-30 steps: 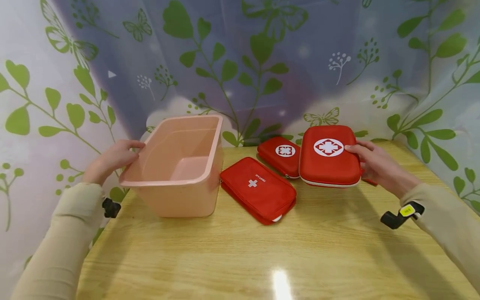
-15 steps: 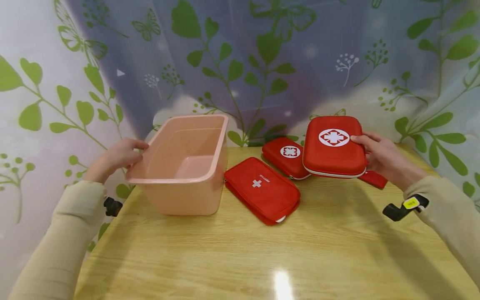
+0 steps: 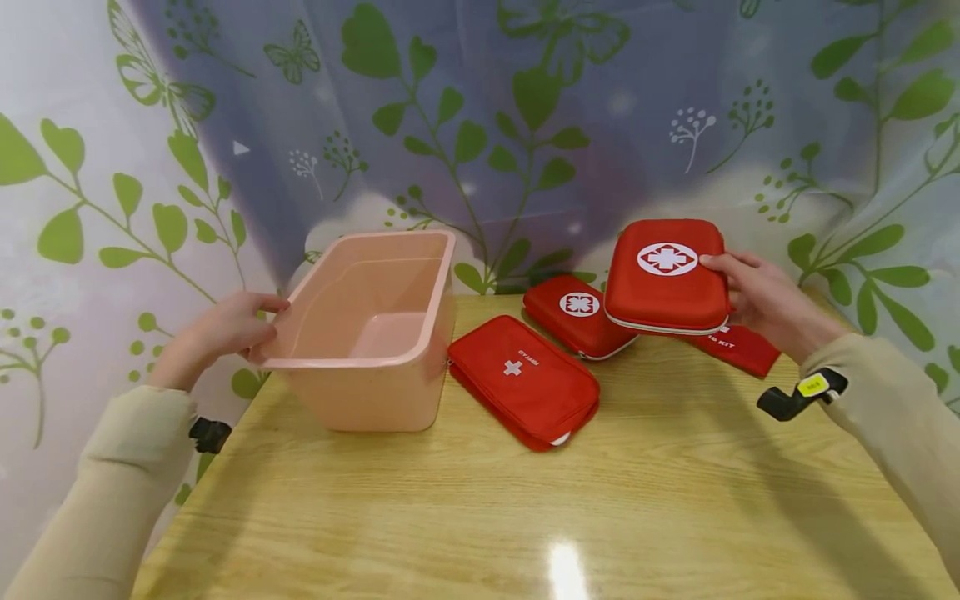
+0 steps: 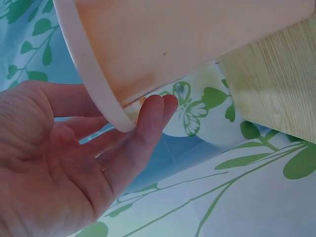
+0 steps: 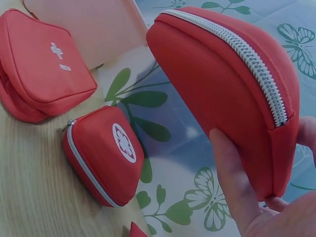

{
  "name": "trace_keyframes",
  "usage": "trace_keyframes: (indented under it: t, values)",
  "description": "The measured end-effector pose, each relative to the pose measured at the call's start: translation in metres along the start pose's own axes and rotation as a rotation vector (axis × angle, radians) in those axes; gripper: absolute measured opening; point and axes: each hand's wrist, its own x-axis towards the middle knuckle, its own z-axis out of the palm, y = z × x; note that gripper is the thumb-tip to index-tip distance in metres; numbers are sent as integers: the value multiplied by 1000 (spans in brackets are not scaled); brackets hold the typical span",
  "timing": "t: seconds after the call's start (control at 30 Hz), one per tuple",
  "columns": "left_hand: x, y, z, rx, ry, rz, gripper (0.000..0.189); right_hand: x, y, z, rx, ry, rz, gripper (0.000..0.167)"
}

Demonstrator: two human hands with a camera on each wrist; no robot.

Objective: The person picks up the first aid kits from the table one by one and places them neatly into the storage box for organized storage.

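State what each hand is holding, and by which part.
The right hand grips a red, rounded-square zippered case by its right edge; the left hand holds a pink, rectangular plastic tub by its left rim.

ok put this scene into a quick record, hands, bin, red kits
left hand: grips pink bin by its rim
right hand: holds red zip case above the table
pink bin: stands on the table
also on the table: red pouch with white cross, smaller red case
partly hidden, head view: another red kit, behind the held case
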Motion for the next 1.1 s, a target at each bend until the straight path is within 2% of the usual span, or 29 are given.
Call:
trace_keyframes:
  t: [0.07,0.3,0.53,0.73,0.8,0.97,1.1]
  values:
    - [-2,-2,0,-7,-6,4,65,2,-2,1,4,2,5,45]
    - [-4,2,0,-42,-47,-12,70,6,-7,1,9,18,11,74]
    - [-10,1,1,-50,-71,-3,68,14,-10,3,34,21,-5,55]
    - [-14,3,1,-76,-60,-13,69,17,-16,5,46,9,-4,75]
    - [-15,3,1,-81,-52,-15,69,18,-17,6,59,8,-6,73]
    - [-17,2,2,-90,-35,-11,69,19,-16,6,88,8,-25,54]
    - [-17,0,3,-103,-26,-14,68,20,-17,6,89,2,-25,61]
